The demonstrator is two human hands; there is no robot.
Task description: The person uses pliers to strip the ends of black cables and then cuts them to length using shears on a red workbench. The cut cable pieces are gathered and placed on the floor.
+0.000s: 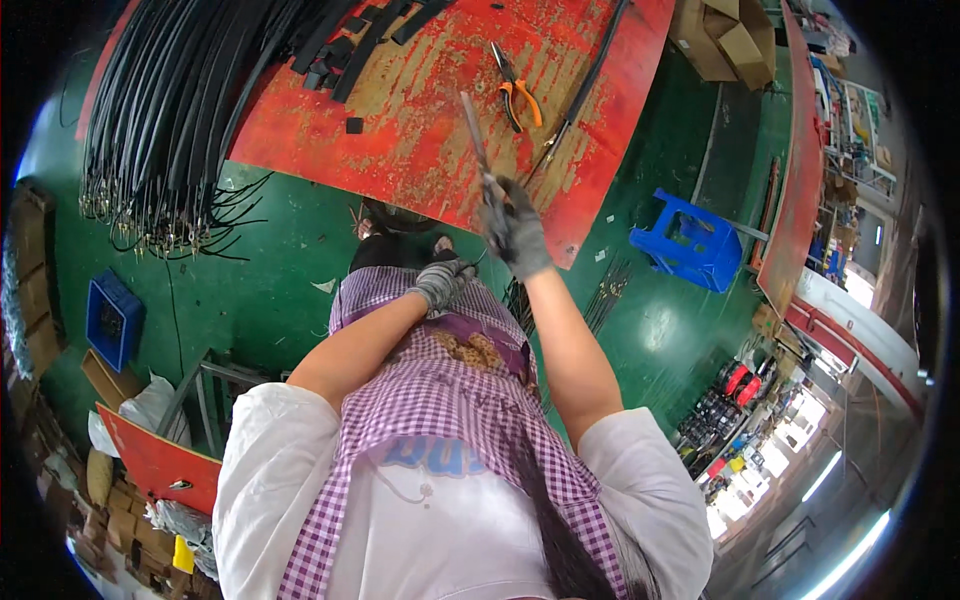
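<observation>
While the right hand (520, 232) is raised at the table's near edge: grey glove, fingers closed around a long, narrow blade-like tool (474, 130).
Tool: grey, upper part reaching out over the red table (410, 145), tip pointing away from the wearer.
Left hand (445, 284): grey glove, fingers bent, in front of the checked apron (375, 292); cannot tell whether they clamp anything.
Pliers (509, 84): orange-and-black handles spread, lying on the worn tabletop beyond the right hand.
Single cable (593, 75): black, along the table's right side, thinner end near the right hand.
Cut pieces (354, 125): black, flat, at the far left of the tabletop.
Cable bundle (160, 110): black, many strands, left of the pieces, ends hanging.
Stool (690, 240): blue, on the green floor, right.
</observation>
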